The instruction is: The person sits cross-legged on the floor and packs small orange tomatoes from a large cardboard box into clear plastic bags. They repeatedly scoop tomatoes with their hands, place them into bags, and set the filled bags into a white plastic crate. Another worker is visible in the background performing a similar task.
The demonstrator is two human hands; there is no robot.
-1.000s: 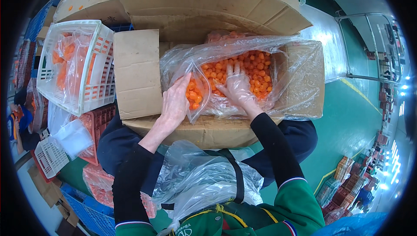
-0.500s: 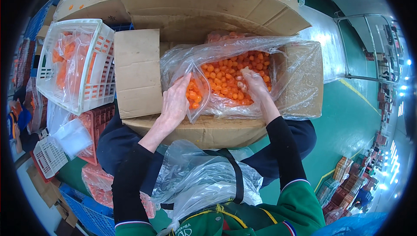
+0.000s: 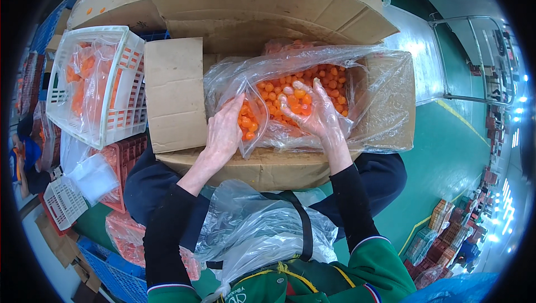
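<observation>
My left hand (image 3: 224, 133) grips the rim of a small clear plastic bag (image 3: 247, 148), which has several orange egg yolks (image 3: 249, 126) in it. To its right, my right hand (image 3: 321, 118) is cupped around a handful of round, shiny egg yolks (image 3: 298, 102), palm up. Both hands are over a cardboard box (image 3: 393, 105) lined with a large clear plastic sheet (image 3: 312, 54). Many more loose yolks (image 3: 334, 82) lie in the liner beneath and beyond my right hand. The fingertips of my left hand are partly hidden at the bag's edge.
A white plastic basket (image 3: 120, 96) with bagged orange yolks stands left of the box. Cardboard flaps (image 3: 176, 94) rise around the opening. Red crates (image 3: 120, 163) and a blue crate (image 3: 106, 258) sit at the lower left. A metal cart rail (image 3: 472, 99) stands at the right.
My right hand has come up out of the loose yolks and turned palm up, moving left toward the small bag with yolks in it. My left hand keeps its hold on the bag.
</observation>
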